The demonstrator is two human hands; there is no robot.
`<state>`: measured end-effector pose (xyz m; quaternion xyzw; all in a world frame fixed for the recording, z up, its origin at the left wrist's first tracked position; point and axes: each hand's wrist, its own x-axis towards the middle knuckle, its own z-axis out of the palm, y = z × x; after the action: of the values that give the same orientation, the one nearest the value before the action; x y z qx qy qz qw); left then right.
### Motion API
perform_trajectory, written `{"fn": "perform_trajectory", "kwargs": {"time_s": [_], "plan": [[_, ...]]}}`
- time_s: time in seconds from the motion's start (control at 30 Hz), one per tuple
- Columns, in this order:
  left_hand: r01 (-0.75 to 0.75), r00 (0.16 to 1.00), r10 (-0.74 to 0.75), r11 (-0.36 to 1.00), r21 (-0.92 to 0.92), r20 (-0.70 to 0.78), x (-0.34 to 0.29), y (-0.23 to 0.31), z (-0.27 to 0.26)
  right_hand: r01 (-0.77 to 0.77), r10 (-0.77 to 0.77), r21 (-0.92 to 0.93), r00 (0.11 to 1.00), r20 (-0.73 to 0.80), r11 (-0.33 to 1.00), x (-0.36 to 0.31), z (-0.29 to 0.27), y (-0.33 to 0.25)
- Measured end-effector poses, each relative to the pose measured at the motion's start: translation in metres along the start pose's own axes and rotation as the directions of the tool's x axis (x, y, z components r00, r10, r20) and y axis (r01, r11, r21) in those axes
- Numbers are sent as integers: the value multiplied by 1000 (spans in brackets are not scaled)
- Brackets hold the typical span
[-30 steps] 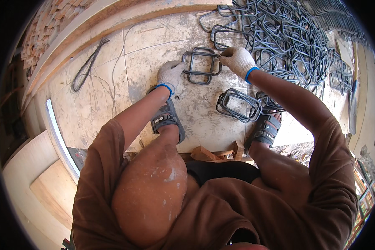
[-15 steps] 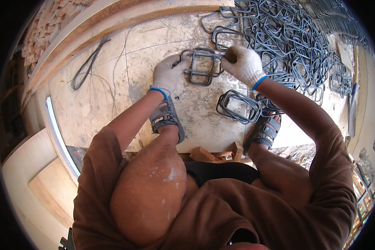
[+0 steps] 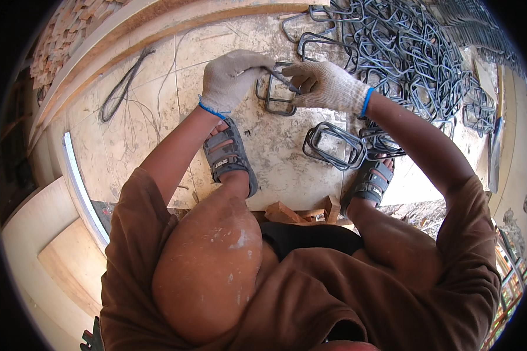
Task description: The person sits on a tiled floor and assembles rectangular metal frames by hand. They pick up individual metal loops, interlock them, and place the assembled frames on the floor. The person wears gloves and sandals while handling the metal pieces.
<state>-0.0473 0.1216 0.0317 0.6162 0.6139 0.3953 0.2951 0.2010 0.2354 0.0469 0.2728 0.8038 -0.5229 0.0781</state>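
Note:
Both my hands wear off-white knit gloves with blue cuffs. My left hand (image 3: 231,79) is closed, its thumb and fingers pinching one end of a dark bent-steel rebar stirrup (image 3: 283,80). At the stirrup's other end, my right hand (image 3: 328,88) has its fingers curled around the bar. The stirrup is tilted, seen nearly edge-on, and partly hidden by the gloves. Directly beneath it, another rectangular stirrup (image 3: 281,112) lies on the floor, its right side covered by my right hand. A small stack of stirrups (image 3: 334,146) rests nearer me, by my right foot.
A large heap of stirrups (image 3: 404,64) spreads across the far right. On the left lies a looped bundle of thin wire (image 3: 122,88). Long wooden boards (image 3: 158,26) cross the far left. Wood offcuts (image 3: 284,213) sit between my sandalled feet.
A stirrup that lay flat between my hands is now raised and tilted. My left hand moved slightly away from me and turned over; my right hand shifted left and its fingers now point left.

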Motion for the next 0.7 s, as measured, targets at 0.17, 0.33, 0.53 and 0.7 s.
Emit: {"fn": "perform_trajectory", "kwargs": {"time_s": [0.17, 0.33, 0.53, 0.7], "plan": [[45, 998, -52, 990, -135, -47, -16, -1, 7, 204, -290, -361, 936, -200, 910, 10, 16, 12], [-50, 988, 17, 974, -219, -150, -13, -2, 7, 251, -247, 29, 965, -90, 968, 15, 26, 4], [358, 931, -364, 928, -103, -42, -19, -56, 28, -235, 110, -441, 950, -292, 866, 19, 36, -7], [736, 671, -729, 631, -245, 136, -48, -90, 39, -373, 231, -540, 921, -313, 754, 34, 49, -8]]}}
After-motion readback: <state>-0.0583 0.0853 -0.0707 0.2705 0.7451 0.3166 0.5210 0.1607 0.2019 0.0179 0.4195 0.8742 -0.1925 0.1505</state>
